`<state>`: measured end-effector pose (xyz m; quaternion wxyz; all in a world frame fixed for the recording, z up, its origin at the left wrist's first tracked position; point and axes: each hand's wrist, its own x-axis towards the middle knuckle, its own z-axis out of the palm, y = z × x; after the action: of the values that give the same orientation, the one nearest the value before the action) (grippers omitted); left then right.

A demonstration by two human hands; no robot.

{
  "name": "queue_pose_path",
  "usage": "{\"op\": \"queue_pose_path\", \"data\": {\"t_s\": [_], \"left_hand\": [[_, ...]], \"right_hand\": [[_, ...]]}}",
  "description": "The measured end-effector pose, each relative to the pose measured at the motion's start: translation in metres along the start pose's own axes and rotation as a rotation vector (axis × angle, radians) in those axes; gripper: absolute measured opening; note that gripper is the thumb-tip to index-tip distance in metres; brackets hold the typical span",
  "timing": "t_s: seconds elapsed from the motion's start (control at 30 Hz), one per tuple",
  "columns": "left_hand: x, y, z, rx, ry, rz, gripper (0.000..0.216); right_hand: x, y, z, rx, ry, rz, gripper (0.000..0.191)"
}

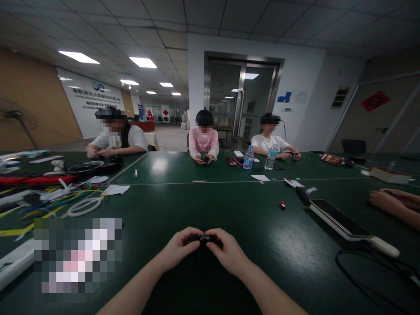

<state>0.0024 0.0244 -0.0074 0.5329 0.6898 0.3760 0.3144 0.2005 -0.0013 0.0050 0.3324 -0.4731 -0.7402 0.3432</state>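
Note:
My left hand (pixel 180 248) and my right hand (pixel 227 251) meet over the near edge of the dark green table (pixel 210 210). Both are closed round a small black object (pixel 203 239) held between the fingertips; its make is too small to tell. A tiny red item (pixel 282 204) lies on the table a little beyond my right hand.
Three people sit along the far side, one holding a small dark object (pixel 204 158). Two water bottles (pixel 248 158) stand near them. Cables and tape rolls (pixel 82 205) crowd the left. A long white power strip (pixel 348 225) and black cord lie right, beside another person's hand (pixel 390 204).

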Motion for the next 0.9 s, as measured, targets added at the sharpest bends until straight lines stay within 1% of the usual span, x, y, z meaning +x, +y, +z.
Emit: {"op": "queue_pose_path", "data": {"t_s": [0.13, 0.3, 0.5, 0.7, 0.9], "left_hand": [[0.0000, 0.0010, 0.0003, -0.006, -0.005, -0.005, 0.026], [0.0005, 0.0033, 0.0018, -0.013, 0.025, -0.032, 0.026], [0.0007, 0.0012, 0.0011, -0.033, 0.018, -0.017, 0.027], [0.0005, 0.0048, 0.0022, -0.080, 0.018, -0.013, 0.029], [0.0009, -0.0018, 0.0008, -0.059, 0.006, 0.004, 0.030]], "right_hand": [[-0.0013, -0.0021, -0.0017, 0.002, 0.003, -0.004, 0.026], [-0.0009, -0.0008, -0.0004, 0.008, 0.009, -0.016, 0.025], [-0.0009, -0.0010, 0.0001, 0.034, 0.002, 0.019, 0.028], [-0.0006, -0.0001, 0.0005, 0.034, 0.017, 0.013, 0.027], [-0.0015, -0.0022, -0.0014, 0.012, 0.004, 0.003, 0.025]]}}
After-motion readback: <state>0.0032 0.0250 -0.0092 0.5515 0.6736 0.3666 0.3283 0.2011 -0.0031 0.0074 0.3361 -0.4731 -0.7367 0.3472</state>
